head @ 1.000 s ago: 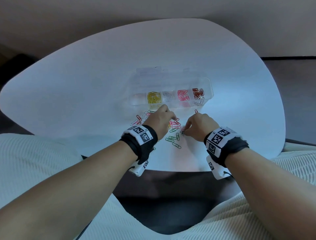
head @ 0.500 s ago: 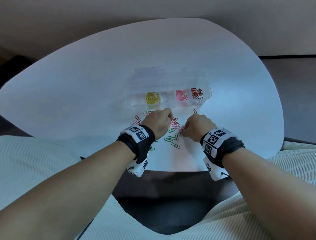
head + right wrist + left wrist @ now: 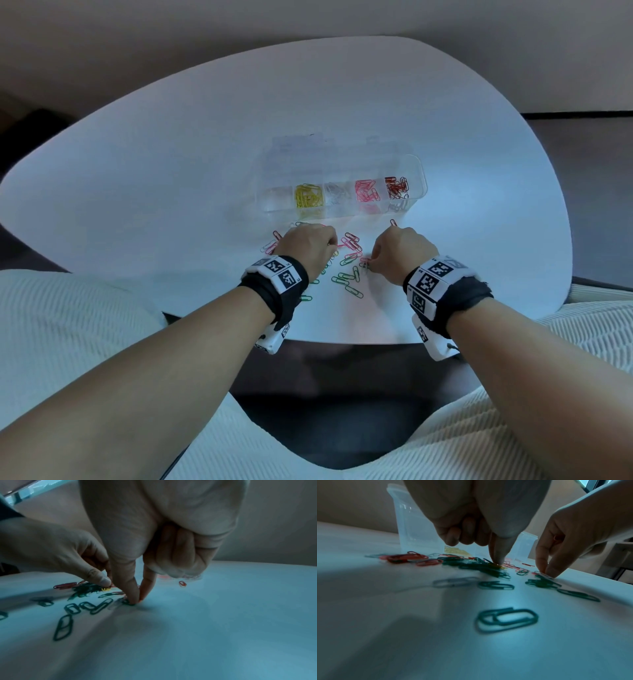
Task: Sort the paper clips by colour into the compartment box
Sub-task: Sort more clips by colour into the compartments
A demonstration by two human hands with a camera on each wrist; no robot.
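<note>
Head view, near to far, all placed from the compartment box (image 3: pixel 342 192). Nearest the body: scattered green clips (image 3: pixel 352 290) on the white table (image 3: pixel 171 171), well short of the box. Next, both hands in the loose pile of paper clips (image 3: pixel 351 245) just in front of the box. Right hand (image 3: pixel 394 253): thumb and forefinger tips together, pinched on a green clip (image 3: pixel 127 601) flat on the table. Left hand (image 3: pixel 306 248): forefinger tip pressed down at a yellow clip (image 3: pixel 496 565), other fingers curled; a real grip cannot be told. Box beyond holds yellow, clear, pink and red groups; its leftmost compartment looks empty. Judgement: clips light, stiff, slick, lying flat. Better to tip an end up, then pinch the wire loop.
</note>
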